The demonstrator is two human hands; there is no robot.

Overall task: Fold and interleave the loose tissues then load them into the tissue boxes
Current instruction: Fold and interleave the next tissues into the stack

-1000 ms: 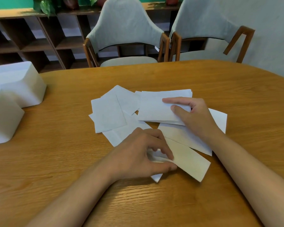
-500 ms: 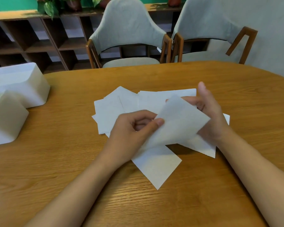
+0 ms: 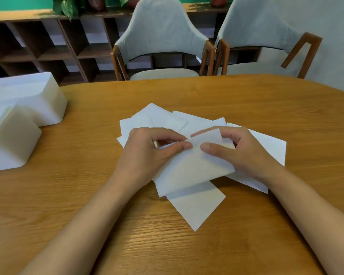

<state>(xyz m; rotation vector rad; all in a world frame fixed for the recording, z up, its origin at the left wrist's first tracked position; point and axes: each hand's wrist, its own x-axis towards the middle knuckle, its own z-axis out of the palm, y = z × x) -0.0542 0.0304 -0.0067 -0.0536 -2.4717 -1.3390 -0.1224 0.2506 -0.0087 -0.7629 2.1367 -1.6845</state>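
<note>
Wooden bench point(image 3: 266, 100), head view; two grey chairs point(image 3: 161, 36) and a dark shelf unit point(image 3: 48, 48) stand behind it. The left grip point(image 3: 147, 149) and right grip point(image 3: 244, 153) each pinch the far edge of one white tissue point(image 3: 193, 171), thumb on the near face and fingers curled behind. The two thumbs lie just beside one another near the middle of that edge. The sheet slopes from the pinch toward the viewer. Its near edge is raised off the bench and casts a shadow on a loose tissue point(image 3: 197, 207) lying flat beneath. Further scattered tissues point(image 3: 167, 118) lie fanned and overlapping on the bench, under and beyond both grips. Two white tissue boxes point(image 3: 28, 96) stand at the left, well apart from the pile; whether either holds tissues cannot be told.

Handling, as judged: the sheet is very light, limp and easily creased or torn. It will sag wherever it is unsupported and may cling to its neighbours. The best hold is a light pinch along one edge or at its corners, shared by both grips, so that the fold line stays straight.
</note>
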